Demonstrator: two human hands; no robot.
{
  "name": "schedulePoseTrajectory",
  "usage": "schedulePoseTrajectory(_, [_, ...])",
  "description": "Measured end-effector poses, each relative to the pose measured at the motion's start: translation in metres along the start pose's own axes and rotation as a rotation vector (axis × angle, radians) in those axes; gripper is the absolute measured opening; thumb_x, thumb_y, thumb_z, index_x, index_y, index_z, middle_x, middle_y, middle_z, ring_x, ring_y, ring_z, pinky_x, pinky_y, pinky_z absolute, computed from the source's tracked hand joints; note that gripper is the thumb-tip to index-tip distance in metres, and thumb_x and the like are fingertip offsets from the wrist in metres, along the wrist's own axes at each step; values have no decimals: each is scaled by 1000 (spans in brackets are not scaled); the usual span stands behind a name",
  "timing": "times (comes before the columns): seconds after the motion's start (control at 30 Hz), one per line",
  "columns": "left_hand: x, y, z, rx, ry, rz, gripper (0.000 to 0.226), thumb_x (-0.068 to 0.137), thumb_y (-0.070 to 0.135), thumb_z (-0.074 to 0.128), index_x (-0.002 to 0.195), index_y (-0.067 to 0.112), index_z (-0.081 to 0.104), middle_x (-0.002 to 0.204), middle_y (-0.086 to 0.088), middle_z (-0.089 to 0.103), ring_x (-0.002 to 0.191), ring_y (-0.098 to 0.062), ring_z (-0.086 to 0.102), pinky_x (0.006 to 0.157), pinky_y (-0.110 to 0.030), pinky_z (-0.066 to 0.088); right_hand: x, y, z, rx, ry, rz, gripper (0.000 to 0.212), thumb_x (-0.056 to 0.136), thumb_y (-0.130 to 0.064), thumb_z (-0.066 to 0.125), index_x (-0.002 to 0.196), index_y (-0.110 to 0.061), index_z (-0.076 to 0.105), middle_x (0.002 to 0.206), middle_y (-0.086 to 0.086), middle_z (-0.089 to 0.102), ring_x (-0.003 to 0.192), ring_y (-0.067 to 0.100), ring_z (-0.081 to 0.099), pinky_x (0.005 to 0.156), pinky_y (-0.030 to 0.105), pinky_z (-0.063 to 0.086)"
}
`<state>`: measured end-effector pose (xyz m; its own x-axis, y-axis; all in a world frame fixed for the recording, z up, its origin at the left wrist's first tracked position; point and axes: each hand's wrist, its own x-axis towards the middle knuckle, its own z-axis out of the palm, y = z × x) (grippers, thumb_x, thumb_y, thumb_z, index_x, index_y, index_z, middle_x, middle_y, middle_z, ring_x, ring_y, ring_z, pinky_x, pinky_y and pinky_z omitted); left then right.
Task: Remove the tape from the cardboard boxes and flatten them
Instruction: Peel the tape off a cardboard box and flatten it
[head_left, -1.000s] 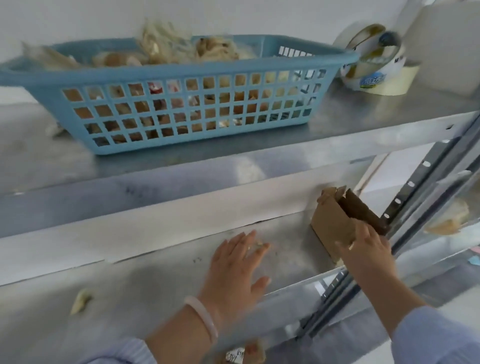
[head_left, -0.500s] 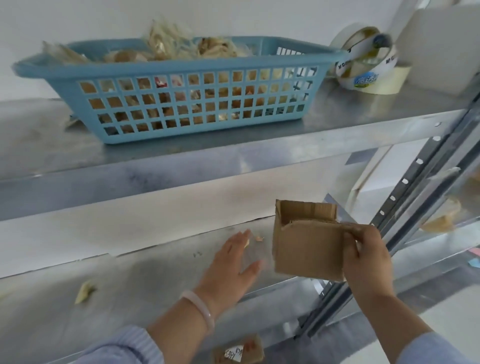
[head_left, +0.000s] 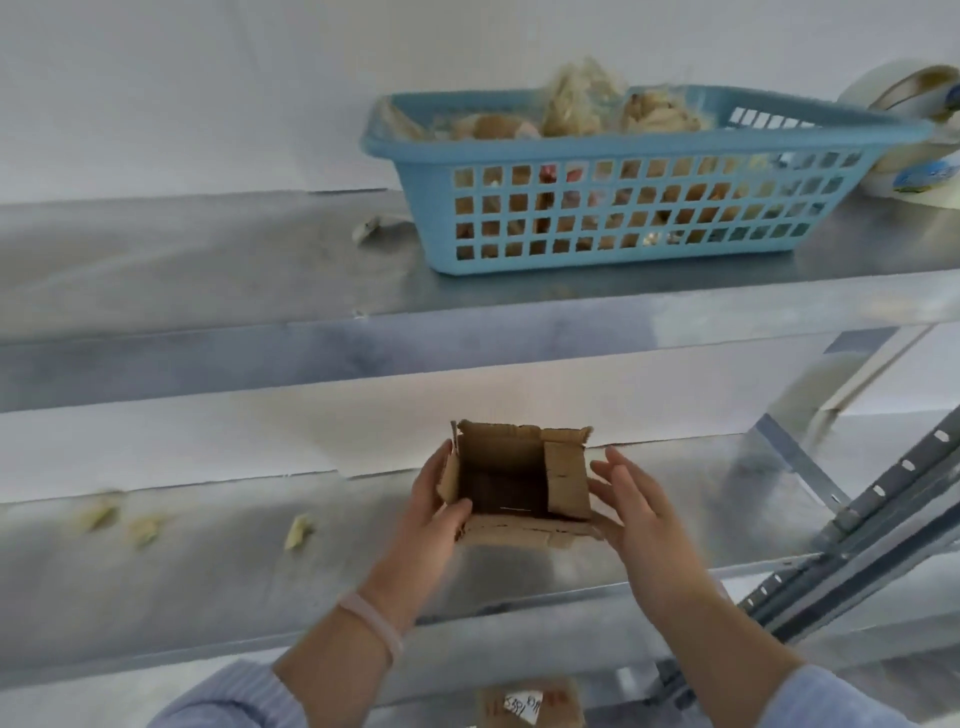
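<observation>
Two hands steady the cardboard box above the lower shelf, its open mouth turned toward us, presumably so we can inspect its seams: left hand pinching its wall, right hand spread flat alongside.

Both arms reach up and forward, forearms bare, angling in toward middle. Left hand grips box by its left side, thumb hooked over near edge, fingers round the back. Right hand sits flat-ish at box's right side, fingers straight, bit spread, pointing up, palm facing in. Wrists pretty much straight.
</observation>
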<state>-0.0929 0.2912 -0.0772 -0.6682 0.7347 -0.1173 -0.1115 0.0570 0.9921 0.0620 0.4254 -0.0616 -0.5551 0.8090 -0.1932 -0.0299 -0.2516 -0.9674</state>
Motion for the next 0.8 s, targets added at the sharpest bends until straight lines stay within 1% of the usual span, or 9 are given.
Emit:
schedulePoseTrajectory(0.07, [-8, -2, -20, 88, -34, 22, 62, 91, -6, 45, 136, 36, 41, 139, 10, 50, 124, -1, 49, 101, -21, 42, 7, 3, 19, 45, -73, 142, 31, 103, -34, 41, 118, -17, 62, 113, 0, 69, 109, 14, 63, 89, 35, 53])
schedulePoseTrajectory(0.17, [-20, 3, -41, 89, -34, 30, 60, 89, -8, 42, 135, 31, 44, 132, 13, 54, 109, 10, 56, 85, -13, 48, 16, 18, 39, 52, -116, 252, 39, 98, -46, 47, 119, -17, 63, 118, 2, 68, 115, 17, 60, 100, 45, 49])
schedulePoseTrajectory(0.23, [-26, 4, -54, -7, -9, 14, 45, 97, -1, 40, 133, 24, 49, 128, 6, 59, 112, 2, 57, 84, -14, 48, 19, 25, 49, 30, -112, 288, 42, 96, -45, 53, 124, -16, 58, 121, 2, 64, 117, 17, 58, 104, 47, 46])
schedulePoseTrajectory(0.3, [-31, 4, -66, -85, 35, 15, 34, 97, 25, 46, 129, 20, 54, 126, 0, 63, 118, -12, 57, 92, -23, 46, 20, 28, 57, -73, -132, 257, 38, 95, -32, 60, 130, -17, 58, 121, 2, 63, 115, 17, 58, 104, 44, 46])
schedulePoseTrajectory(0.4, [-38, 7, -75, -76, 70, -5, 49, 93, 50, 44, 127, 16, 51, 122, -6, 62, 115, -16, 59, 93, -28, 48, 16, 31, 66, -348, -179, 55, 39, 88, -1, 61, 121, -22, 65, 112, -12, 61, 110, 12, 58, 98, 28, 49])
schedulePoseTrajectory(0.47, [-33, 5, -79, -18, 150, -42, 44, 92, 43, 45, 129, 19, 46, 120, -3, 61, 110, -13, 61, 86, -22, 53, 13, 33, 71, -453, -221, -56, 42, 83, 10, 59, 107, -22, 70, 113, -15, 59, 108, 8, 58, 84, 13, 51])
schedulePoseTrajectory(0.6, [-20, -12, -86, 233, 303, -97, 55, 94, 24, 59, 141, 35, 32, 122, 7, 49, 113, -10, 52, 88, -25, 55, 9, 43, 79, -422, -192, -100, 37, 84, 11, 59, 91, -23, 71, 98, -10, 70, 93, 0, 66, 74, 10, 52])
schedulePoseTrajectory(0.67, [-22, -22, -86, 365, 344, -54, 69, 91, 17, 62, 146, 37, 25, 116, 10, 44, 110, -7, 51, 91, -25, 53, 10, 49, 81, -371, -150, -61, 32, 86, 7, 61, 98, -21, 69, 87, -11, 74, 88, -1, 67, 79, 17, 53])
schedulePoseTrajectory(0.8, [-24, -40, -86, 451, 369, 39, 75, 90, 11, 63, 147, 40, 23, 119, 7, 38, 112, -9, 50, 96, -20, 49, 16, 52, 82, -313, -161, -14, 50, 89, -2, 64, 129, -30, 49, 104, -3, 66, 97, 6, 65, 74, 19, 55])
